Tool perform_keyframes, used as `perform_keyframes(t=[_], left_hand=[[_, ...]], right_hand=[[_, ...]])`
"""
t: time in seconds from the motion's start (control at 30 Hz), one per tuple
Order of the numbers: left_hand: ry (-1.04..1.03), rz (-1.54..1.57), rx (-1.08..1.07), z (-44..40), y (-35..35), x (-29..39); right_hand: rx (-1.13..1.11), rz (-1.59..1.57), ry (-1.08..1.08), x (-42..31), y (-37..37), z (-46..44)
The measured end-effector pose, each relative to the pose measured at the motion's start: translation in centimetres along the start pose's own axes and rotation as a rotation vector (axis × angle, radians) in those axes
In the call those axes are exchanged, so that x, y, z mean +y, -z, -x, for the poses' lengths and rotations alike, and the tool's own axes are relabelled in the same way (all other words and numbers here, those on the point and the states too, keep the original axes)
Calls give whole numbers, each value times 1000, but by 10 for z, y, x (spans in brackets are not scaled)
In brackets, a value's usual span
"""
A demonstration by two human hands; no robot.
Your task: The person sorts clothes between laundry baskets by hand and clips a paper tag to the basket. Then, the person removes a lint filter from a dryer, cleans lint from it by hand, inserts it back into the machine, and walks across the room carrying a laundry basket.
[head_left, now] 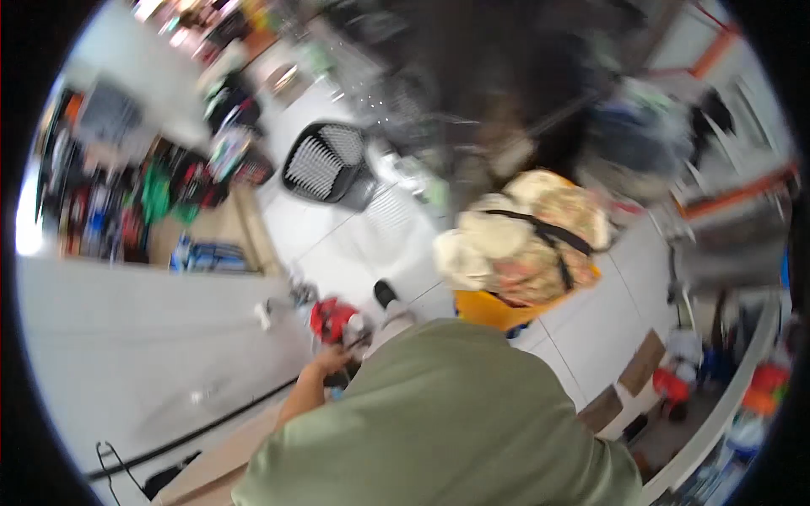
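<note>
My left hand (332, 360) reaches down on the left side of my body, next to a red and whitish bundle (333, 320). Its fingers are small and smeared by motion, so whether it grips anything does not show. A grey-white item (358, 327) sits right by the fingertips. My right hand is out of sight, hidden by or beyond my green shirt (439, 413). My dark shoe (386, 293) shows on the floor ahead.
An orange-yellow container (494, 312) with cream and patterned fabric (540, 244) stands ahead on the right. A dark slotted plastic basket (325, 164) lies on the white tiled floor (312, 236). A pale panel (152, 346) runs along the left; cluttered shelves flank both sides.
</note>
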State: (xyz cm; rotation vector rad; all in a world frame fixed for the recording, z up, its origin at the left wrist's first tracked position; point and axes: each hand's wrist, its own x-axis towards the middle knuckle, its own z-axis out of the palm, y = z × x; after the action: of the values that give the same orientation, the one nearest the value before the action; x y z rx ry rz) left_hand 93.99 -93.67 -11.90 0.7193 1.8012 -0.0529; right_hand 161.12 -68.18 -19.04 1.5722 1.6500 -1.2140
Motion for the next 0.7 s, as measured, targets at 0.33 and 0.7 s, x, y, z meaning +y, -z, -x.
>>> perform_keyframes(t=[0.33,0.7], left_hand=[[25,669,350,-26,178,14],[-56,352,345,-28,331,-38]], right_hand=[[-135,268,230,-365,11,-28],[-193,-1050,222,-729,81,-280]])
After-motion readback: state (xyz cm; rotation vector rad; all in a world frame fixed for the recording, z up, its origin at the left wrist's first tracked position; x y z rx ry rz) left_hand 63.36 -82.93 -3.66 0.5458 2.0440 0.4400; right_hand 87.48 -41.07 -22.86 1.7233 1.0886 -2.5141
